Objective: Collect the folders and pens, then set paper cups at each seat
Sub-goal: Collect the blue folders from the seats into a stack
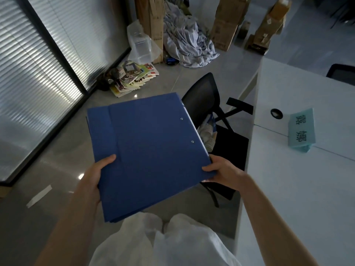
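Blue folders (pixel 148 150) – a stack, extra edges showing at the near corner – held flat in mid-air at frame center, over the grey floor (pixel 57 179), just left of the white table (pixel 297 189). Exact count of folders can't be told.

Left hand (pixel 96 175) grips the stack's near-left edge at abt 8 o'clock: thumb on top of the cover, other fingers hidden underneath. Right hand (pixel 221 169) pinches the near-right corner at abt 4 o'clock, thumb pressed on top, fingers curled under the edge. Two small metal rivets show near the folder's right edge.

Black chair (pixel 207 100) sits at 2 o'clock from the folders, pushed beside the table; patterned paper cups (pixel 208 133) lie on its seat, partly hidden by the folder edge – not sure how many.

On the table at 3 o'clock: a teal name card (pixel 301 131) w/ dark characters, tent-folded, and a round cable hole (pixel 276 113) just left of it.

Far side, 11–12 o'clock: pile of colourful books (pixel 134 77) on the floor by the blinds (pixel 28 83), clear plastic container (pixel 140 45), crumpled grey cloth (pixel 186 41), tall cardboard boxes (pixel 226 24) behind. Strip of white tape (pixel 39 195) on the floor at 9 o'clock.

Person's white clothing (pixel 163 240) at 6 o'clock.
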The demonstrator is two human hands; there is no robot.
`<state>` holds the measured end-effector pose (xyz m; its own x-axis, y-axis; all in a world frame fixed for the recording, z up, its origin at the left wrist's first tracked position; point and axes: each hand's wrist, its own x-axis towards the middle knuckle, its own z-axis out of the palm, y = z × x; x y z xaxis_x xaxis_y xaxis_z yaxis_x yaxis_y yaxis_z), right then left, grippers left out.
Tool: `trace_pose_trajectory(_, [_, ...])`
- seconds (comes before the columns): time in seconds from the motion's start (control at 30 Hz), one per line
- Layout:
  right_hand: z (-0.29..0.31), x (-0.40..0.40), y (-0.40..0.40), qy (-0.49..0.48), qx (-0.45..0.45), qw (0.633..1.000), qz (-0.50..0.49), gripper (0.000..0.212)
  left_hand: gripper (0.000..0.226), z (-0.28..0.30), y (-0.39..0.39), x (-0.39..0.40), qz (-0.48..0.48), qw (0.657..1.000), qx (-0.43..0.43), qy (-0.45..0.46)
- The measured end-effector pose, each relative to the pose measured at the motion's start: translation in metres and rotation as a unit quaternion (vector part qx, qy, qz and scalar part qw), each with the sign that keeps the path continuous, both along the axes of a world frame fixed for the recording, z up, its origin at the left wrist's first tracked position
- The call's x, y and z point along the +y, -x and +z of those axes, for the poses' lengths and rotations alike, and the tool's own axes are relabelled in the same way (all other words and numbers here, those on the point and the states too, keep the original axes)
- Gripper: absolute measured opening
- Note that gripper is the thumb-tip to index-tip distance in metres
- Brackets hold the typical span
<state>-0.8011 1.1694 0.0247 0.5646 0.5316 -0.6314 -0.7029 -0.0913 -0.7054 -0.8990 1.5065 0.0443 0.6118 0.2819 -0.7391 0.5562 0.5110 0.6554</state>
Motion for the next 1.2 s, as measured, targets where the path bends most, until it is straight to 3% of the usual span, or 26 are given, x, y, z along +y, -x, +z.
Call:
trace_pose_trajectory(0.13, [-0.006, 0.047, -0.025, 0.083, -0.025, 0.996, 0.014, 0.049, 0.032, -0.005, -0.033, 0.030, -0.001, 1.000, 0.000, 0.006])
trace_pose_trajectory(0.33, [-0.021, 0.137, -0.062, 0.082, -0.011, 0.997, -0.003, 0.052, 0.068, -0.009, -0.108, 0.111, -0.047, 0.999, -0.003, -0.014])
trace_pose_trajectory(0.47, [-0.021, 0.194, -0.092, 0.084, -0.010, 0.995, -0.045, 0.043, 0.066, -0.003, -0.165, 0.164, -0.086, 0.996, 0.001, -0.025])
trace_pose_trajectory(0.6, [-0.022, 0.228, -0.121, 0.055, 0.009, 0.989, -0.136, 0.059, 0.045, -0.001, -0.215, 0.193, -0.123, 0.992, 0.003, -0.017])
trace_pose_trajectory(0.67, [-0.023, 0.240, -0.139, 0.051, 0.019, 0.982, -0.183, 0.056, 0.047, -0.001, -0.241, 0.201, -0.142, 0.990, 0.007, -0.018])
trace_pose_trajectory(0.77, [-0.020, 0.248, -0.165, 0.104, 0.007, 0.968, -0.228, 0.046, 0.053, -0.001, -0.275, 0.205, -0.169, 0.985, 0.012, -0.024])
trace_pose_trajectory(1.0, [-0.017, 0.258, -0.260, 0.146, -0.075, 0.937, -0.308, 0.014, 0.038, -0.008, -0.381, 0.185, -0.230, 0.973, 0.025, -0.011])
trace_pose_trajectory(1.2, [-0.006, 0.235, -0.374, 0.148, -0.117, 0.918, -0.348, 0.019, 0.035, 0.000, -0.514, 0.159, -0.256, 0.966, 0.014, -0.033])
